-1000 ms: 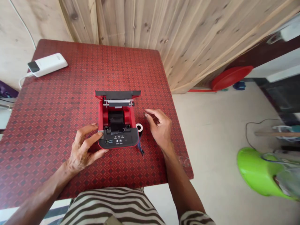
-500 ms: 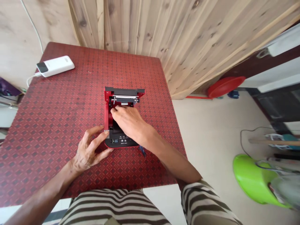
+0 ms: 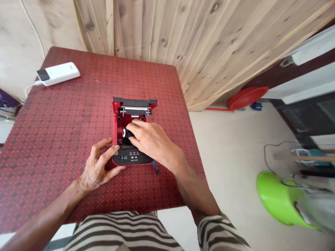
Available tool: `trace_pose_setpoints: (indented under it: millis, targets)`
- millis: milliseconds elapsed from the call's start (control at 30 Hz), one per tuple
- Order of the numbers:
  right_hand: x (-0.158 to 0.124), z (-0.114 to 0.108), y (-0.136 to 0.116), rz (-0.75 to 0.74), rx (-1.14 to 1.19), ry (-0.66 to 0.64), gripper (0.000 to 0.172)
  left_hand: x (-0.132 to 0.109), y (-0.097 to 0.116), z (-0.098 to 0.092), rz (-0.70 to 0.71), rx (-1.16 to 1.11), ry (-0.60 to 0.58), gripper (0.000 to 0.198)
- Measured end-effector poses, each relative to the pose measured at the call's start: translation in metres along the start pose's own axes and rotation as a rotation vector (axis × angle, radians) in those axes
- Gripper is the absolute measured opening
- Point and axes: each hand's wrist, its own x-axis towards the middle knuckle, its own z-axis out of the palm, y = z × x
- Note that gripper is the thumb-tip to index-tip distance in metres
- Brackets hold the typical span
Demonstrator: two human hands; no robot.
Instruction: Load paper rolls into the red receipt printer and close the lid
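Note:
A small red and black printer sits on the table with its lid raised at the back, showing a roller and a metal bar. My left hand grips its front left corner, fingers on the side and top edge, thumb low at the front. Inside the red compartment, my right hand has its fingers closed around a dark roll whose white core end faces left. The rest of the roll is hidden under that hand. A dark blue strip sticks out by the printer's front right corner.
The table has a red patterned cover. A white power bank with a cable lies at its far left corner. A wooden plank wall stands behind. On the floor to the right are a green plastic object and a red basin.
My right hand has drawn back slightly to the right, and the roll's white end now shows. My left hand keeps its place on the printer. The whole view has shifted a little.

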Motion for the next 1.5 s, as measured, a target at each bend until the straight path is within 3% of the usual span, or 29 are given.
trace_pose_setpoints:
  millis: [400,567,700,833,1000,1133,1200,1333,1367,1467,1500]
  targets:
    - [-0.005,-0.006,-0.006,0.065,0.012,0.078,0.028,0.002,-0.001,0.0,0.013,0.009,0.002,0.071]
    - [-0.031,-0.016,0.012,-0.028,0.419,0.317,0.038,0.003,0.0,-0.001,0.019,0.001,0.004,0.071]
    - [-0.047,-0.005,0.048,0.158,0.766,0.559,0.034,0.001,-0.001,0.0,-0.002,0.0,0.002,0.075]
    - [-0.042,0.034,0.083,0.353,0.998,0.796,0.03,0.001,-0.002,0.001,0.002,-0.008,0.007,0.077]
    - [-0.027,0.085,0.099,0.427,0.969,0.705,0.027,0.002,-0.003,0.001,0.028,-0.002,0.015,0.081]
    - [-0.02,0.104,0.101,0.401,0.869,0.591,0.023,0.003,-0.004,0.001,0.042,0.011,0.024,0.086]
    - [-0.022,0.104,0.103,0.39,0.841,0.557,0.025,0.004,-0.004,0.001,0.044,0.015,0.025,0.09]
    - [-0.045,0.092,0.1,0.408,0.777,0.537,0.051,0.007,-0.002,0.001,0.019,-0.004,0.003,0.1]
    - [-0.054,0.086,0.096,0.44,0.755,0.577,0.05,0.008,-0.001,0.001,0.006,-0.017,-0.002,0.102]
    - [-0.08,0.067,0.071,0.53,0.727,0.731,0.019,0.009,0.001,0.003,-0.05,-0.044,-0.029,0.112]
    - [-0.086,0.061,0.06,0.517,0.749,0.712,0.019,0.009,0.002,0.004,-0.075,-0.045,-0.046,0.116]
